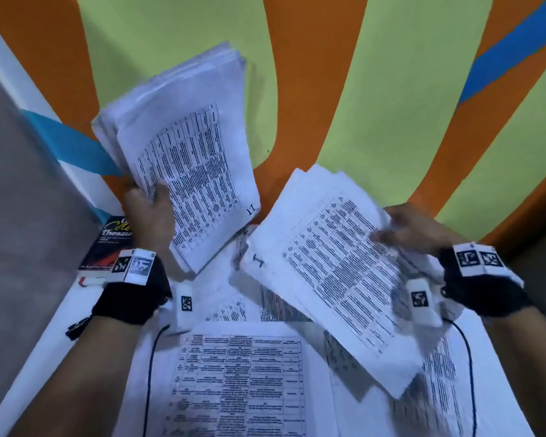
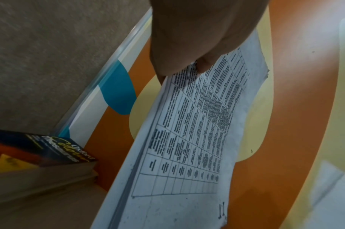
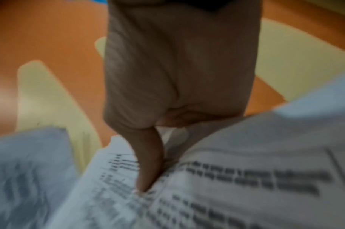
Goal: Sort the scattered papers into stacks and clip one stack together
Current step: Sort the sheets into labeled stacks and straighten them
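My left hand [image 1: 150, 203] grips a thick stack of printed papers [image 1: 186, 152] by its left edge and holds it up off the table; the left wrist view shows the thumb pressed on the top sheet [image 2: 187, 131]. My right hand [image 1: 413, 228] holds a second stack of printed sheets [image 1: 328, 272] by its right edge, tilted above the table, with the thumb on top [image 3: 150, 162]. More printed sheets [image 1: 243, 380] lie spread flat on the white table beneath both stacks. No clip is visible.
A dark thesaurus book [image 1: 112, 241] lies at the table's back left corner, with a red-and-white marker [image 1: 90, 281] in front of it. An orange, green and blue wall [image 1: 328, 74] stands right behind the table. A grey wall [image 1: 19, 184] borders the left.
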Demonstrator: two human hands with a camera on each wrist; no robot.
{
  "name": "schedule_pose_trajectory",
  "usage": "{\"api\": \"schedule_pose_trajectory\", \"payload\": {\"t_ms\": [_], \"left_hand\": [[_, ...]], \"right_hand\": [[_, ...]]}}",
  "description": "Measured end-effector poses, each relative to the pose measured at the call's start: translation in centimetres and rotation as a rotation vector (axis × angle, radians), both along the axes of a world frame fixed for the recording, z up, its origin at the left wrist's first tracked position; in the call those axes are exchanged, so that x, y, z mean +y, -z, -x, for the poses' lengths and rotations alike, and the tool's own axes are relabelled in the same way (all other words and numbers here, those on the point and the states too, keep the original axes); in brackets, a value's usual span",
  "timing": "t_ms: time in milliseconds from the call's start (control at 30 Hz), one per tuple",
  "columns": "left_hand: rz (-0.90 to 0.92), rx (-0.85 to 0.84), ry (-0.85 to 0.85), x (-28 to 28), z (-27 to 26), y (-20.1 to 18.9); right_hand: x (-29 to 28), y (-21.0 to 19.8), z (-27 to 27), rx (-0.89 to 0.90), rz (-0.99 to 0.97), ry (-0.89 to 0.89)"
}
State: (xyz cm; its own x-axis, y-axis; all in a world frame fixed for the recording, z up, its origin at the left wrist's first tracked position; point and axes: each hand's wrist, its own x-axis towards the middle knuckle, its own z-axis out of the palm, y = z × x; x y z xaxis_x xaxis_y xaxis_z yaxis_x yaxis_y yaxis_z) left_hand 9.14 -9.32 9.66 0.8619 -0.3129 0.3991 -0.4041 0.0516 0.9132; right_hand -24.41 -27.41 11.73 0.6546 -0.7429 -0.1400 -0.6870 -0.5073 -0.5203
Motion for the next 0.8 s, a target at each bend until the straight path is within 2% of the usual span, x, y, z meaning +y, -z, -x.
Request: {"api": "schedule_pose_trajectory", "payload": {"t_ms": [67,200,333,567,667,800], "left_hand": [[0.006,-0.007,-0.022,0.5,-0.2,-0.3],[0.007,-0.004,-0.049,2.0,-1.0,0.2],[-0.001,-0.026,-0.07,3.6,-1.3,1.3],[-0.011,-0.026,-0.055,5.1,-1.3,2.1],[-0.02,-0.021,-0.061,5.3,-1.3,2.1],[0.004,-0.008,-0.061,5.0,-1.0,1.8]], "right_hand": [[1.0,0.8,-2.4,0.082,-0.054,-0.111],[4.9,5.7,-8.0,0.267,-0.155,-0.296],[9.5,10.7,-11.5,0.323,-0.183,-0.379],[14.6,13.5,-13.0,0.411,0.157,-0.435],[16.1,14.4,-13.4,0.484,0.169,-0.471],[16.7,14.7,-13.6,0.496,0.148,-0.454]]}}
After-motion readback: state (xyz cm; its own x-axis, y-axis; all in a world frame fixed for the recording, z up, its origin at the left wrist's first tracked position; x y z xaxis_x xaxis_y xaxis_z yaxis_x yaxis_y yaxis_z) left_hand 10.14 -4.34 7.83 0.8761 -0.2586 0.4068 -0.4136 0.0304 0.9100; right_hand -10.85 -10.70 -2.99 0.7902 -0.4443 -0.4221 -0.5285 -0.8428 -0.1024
